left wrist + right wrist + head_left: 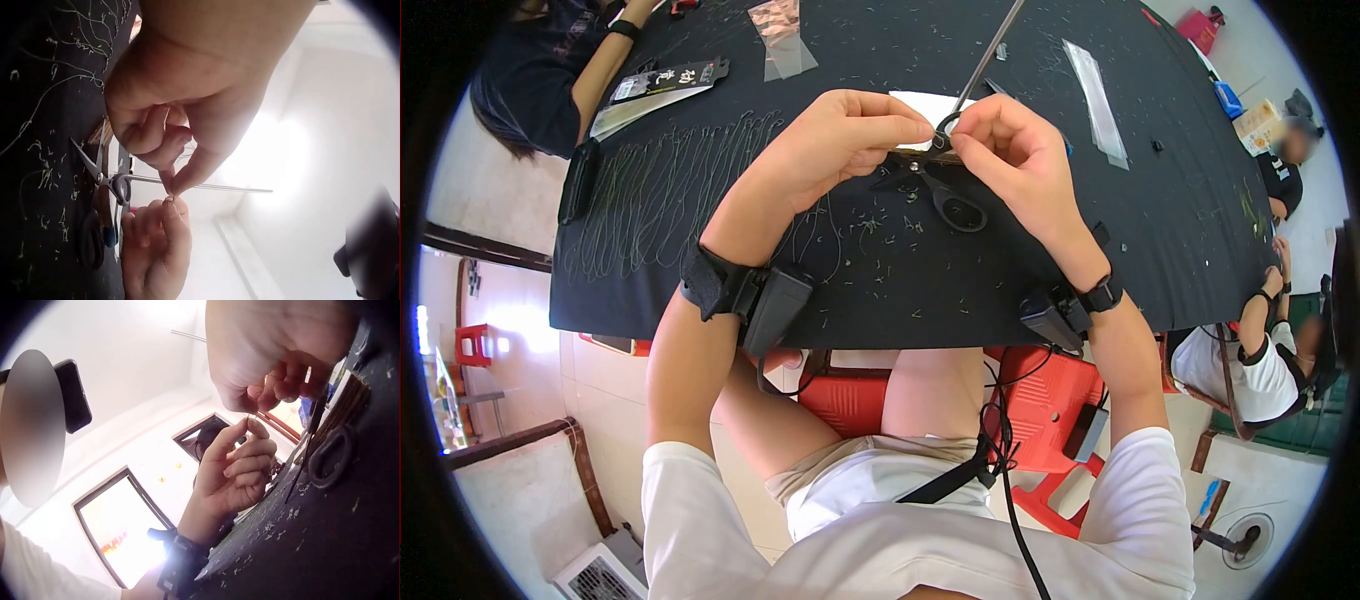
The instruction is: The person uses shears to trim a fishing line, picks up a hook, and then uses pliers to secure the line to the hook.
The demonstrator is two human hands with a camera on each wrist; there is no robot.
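Both hands meet over the table, fingertips close together. My left hand (840, 140) pinches a fine thread between thumb and index finger. Opposite it, my right hand (1022, 160) pinches at the same tiny piece, its other fingers curled. In the right wrist view a short bit of the thread (249, 416) shows between the fingertips; most of it is hidden. Just beneath the hands lies a pair of scissors (957, 210) with black handles, blades spread, beside a wooden block (104, 209) with a white top. A thin metal rod (990, 55) slants up from there.
Many looped thin strands (670, 195) lie in a row at left, near a black-labelled packet (665, 82). Clear plastic sleeves (1097, 100) and a coppery sheet (778, 30) lie farther back. Thread clippings dot the black cloth (880, 300). Other people sit at both sides.
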